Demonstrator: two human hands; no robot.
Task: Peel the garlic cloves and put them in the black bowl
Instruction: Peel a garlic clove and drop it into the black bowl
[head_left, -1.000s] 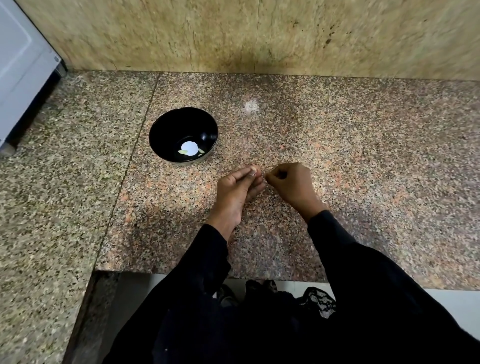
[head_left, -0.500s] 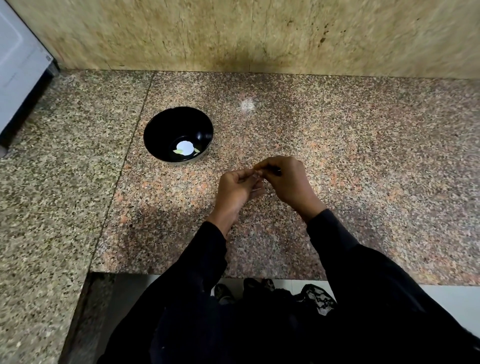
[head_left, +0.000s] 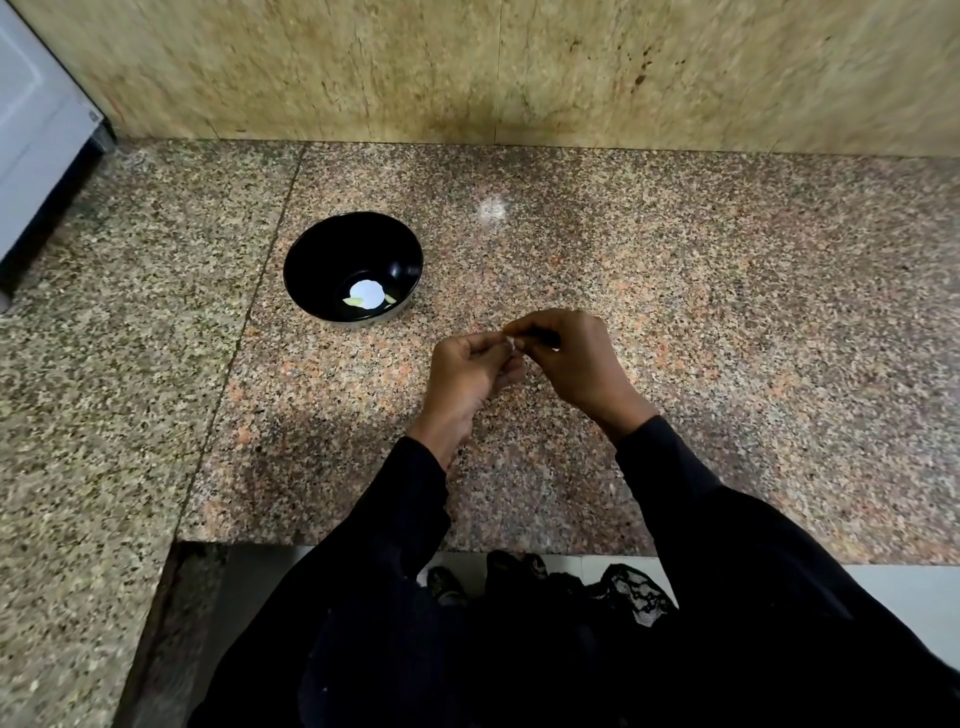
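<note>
A black bowl stands on the granite counter, left of my hands. Two pale peeled cloves lie at its bottom beside a bright reflection. My left hand and my right hand meet fingertip to fingertip just right of the bowl. Between them they pinch a small whitish garlic clove, mostly hidden by the fingers. Black sleeves cover both forearms.
A beige stone wall backs the counter. A white appliance stands at the far left. The counter's front edge has a cut-out below my arms, with floor and dark cloth visible. A pale smudge marks the counter behind my hands.
My right hand moved left and closed over the fingertips of my left hand, both pinching the clove. The view shifted slightly; the bowl has not moved.
</note>
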